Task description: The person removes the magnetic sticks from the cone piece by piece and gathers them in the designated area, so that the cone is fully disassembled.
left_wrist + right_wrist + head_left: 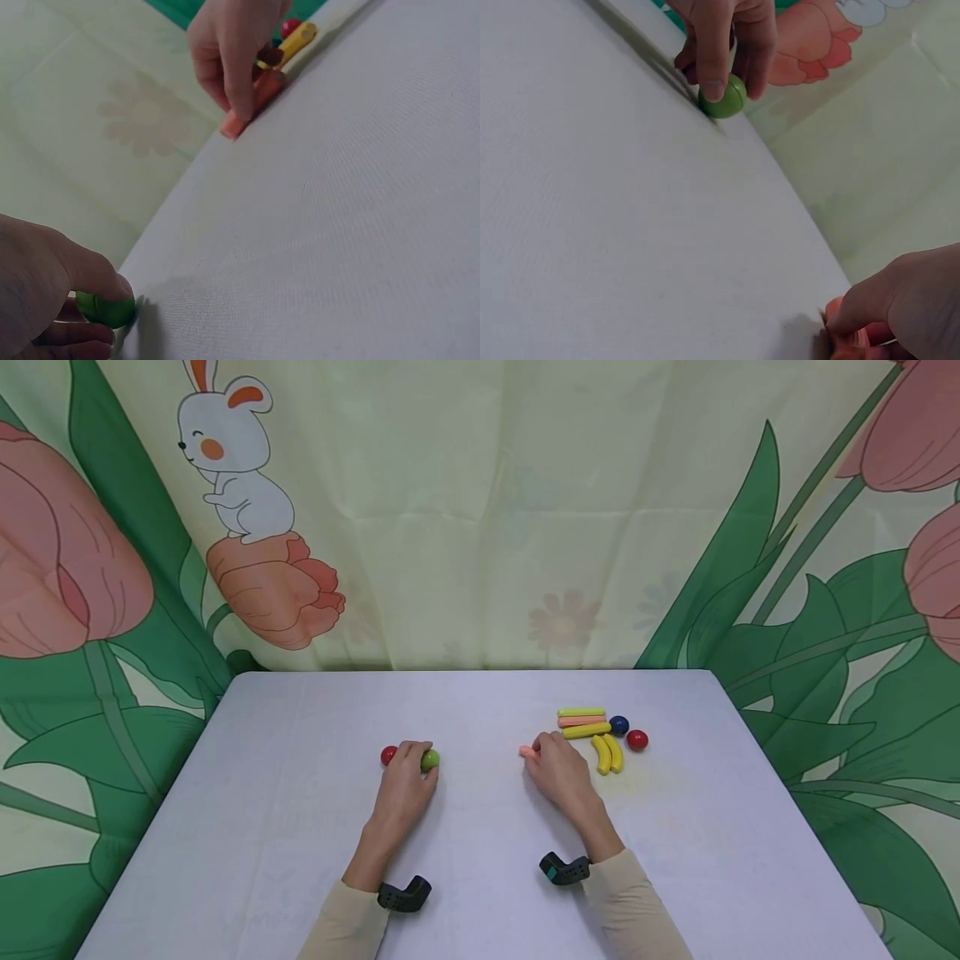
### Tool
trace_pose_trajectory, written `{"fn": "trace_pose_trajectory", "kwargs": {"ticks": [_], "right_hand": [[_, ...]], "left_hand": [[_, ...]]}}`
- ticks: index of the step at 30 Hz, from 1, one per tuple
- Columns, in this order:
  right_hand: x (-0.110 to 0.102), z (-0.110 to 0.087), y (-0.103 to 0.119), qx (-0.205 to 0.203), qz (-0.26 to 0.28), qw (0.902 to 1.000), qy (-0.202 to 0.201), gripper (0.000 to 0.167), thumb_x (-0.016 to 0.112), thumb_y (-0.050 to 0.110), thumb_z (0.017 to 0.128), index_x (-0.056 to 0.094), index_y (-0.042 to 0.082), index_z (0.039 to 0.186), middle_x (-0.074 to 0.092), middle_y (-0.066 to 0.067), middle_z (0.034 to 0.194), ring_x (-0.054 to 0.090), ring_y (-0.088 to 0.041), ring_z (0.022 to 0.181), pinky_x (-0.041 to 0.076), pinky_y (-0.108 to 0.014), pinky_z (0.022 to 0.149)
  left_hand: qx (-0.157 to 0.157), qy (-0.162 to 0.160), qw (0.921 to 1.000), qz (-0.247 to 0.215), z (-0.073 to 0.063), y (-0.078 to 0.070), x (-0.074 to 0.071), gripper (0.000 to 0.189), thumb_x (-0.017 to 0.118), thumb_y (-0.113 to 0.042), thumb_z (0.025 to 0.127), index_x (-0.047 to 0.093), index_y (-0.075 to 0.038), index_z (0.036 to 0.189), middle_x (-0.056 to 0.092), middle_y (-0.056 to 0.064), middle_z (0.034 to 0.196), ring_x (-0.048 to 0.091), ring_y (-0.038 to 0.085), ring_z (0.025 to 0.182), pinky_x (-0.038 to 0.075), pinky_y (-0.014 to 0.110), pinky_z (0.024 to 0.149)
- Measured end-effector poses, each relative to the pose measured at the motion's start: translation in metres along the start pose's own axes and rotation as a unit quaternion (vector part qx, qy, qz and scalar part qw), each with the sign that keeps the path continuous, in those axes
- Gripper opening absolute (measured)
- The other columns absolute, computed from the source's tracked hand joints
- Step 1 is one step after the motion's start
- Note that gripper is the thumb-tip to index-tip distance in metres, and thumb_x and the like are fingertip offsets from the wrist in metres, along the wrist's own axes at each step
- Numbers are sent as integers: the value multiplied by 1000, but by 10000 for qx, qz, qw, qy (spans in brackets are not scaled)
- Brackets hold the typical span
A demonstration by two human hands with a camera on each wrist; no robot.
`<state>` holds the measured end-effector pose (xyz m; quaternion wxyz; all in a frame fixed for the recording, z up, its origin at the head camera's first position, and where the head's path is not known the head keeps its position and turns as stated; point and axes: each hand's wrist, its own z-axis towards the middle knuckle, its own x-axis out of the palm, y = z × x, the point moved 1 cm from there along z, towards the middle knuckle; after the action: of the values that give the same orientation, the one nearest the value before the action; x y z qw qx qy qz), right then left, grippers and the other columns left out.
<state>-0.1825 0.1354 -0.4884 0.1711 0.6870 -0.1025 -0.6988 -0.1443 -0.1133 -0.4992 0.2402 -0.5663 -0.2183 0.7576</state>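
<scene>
Toward the left of the table, my left hand [406, 781] pinches a green ball [430, 760] between thumb and fingers. A thin groove runs over this ball [724, 97] in the right wrist view. Just left of those fingers lies a red ball [388, 755], partly hidden by the hand. My right hand [561, 774] pinches a short orange-pink stick [527, 751], whose end pokes out to the left. More of the stick [234, 125] shows under the thumb in the left wrist view, low at the table surface.
Right of my right hand lie a yellow-green stick [581, 712], a pink stick [581, 722], a yellow stick [587, 730], two curved yellow banana-like pieces [613, 752], a blue ball [619, 725] and another red ball [637, 741]. A white cloth covers the table [480, 860]; a printed curtain [450, 527] hangs behind.
</scene>
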Motion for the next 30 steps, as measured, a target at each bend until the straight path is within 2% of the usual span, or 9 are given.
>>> {"fn": "trace_pose_trajectory", "kwargs": {"ticks": [3, 8, 13, 20, 26, 30], "right_hand": [[-4, 1, -5, 272, -113, 9996, 50, 20, 67, 22, 92, 65, 4, 101, 58, -9, 87, 53, -21, 70, 46, -32, 61], [-9, 3, -12, 587, -211, 9980, 78, 23, 67, 23, 92, 64, 3, 103, 59, -11, 89, 54, -23, 74, 46, -34, 65], [-15, 4, -19, 690, -145, 9975, 18, 27, 66, 28, 94, 64, 4, 104, 60, -12, 91, 55, -25, 76, 46, -36, 65], [-23, 4, -29, 888, -29, 9960, -17, 27, 65, 24, 95, 65, -1, 105, 62, -16, 97, 57, -26, 83, 49, -38, 70], [-29, 4, -38, 1157, -251, 9928, -164, 28, 65, 23, 96, 65, -4, 105, 61, -19, 98, 58, -28, 82, 49, -38, 63], [-32, 4, -41, 1280, -241, 9912, -252, 31, 64, 19, 96, 64, -8, 112, 60, -24, 106, 59, -32, 87, 56, -46, 72]], "left_hand": [[-9, -7, 10000, 7, 0, 0, 1, 37, 76, -4, 85, 67, 2, 120, 65, 19, 117, 68, 29, 104, 58, 41, 90], [-30, 30, 10000, 27, 0, 0, 1, 37, 76, -5, 85, 67, 1, 120, 65, 18, 117, 68, 29, 103, 58, 41, 90], [6, 23, 10000, 33, 0, 0, 1, 36, 75, -6, 86, 68, 0, 120, 66, 18, 117, 68, 28, 103, 58, 40, 90], [-47, 83, 9999, 88, -1, -2, 0, 35, 74, -8, 87, 68, -1, 121, 65, 17, 119, 68, 28, 104, 58, 39, 90], [-32, 93, 9999, 70, -1, -2, -2, 35, 74, -8, 87, 68, -2, 121, 64, 16, 119, 68, 28, 104, 58, 39, 90], [-14, 104, 9999, 91, -2, -3, -2, 35, 74, -8, 87, 68, -2, 121, 64, 16, 120, 68, 28, 105, 58, 39, 91]]}}
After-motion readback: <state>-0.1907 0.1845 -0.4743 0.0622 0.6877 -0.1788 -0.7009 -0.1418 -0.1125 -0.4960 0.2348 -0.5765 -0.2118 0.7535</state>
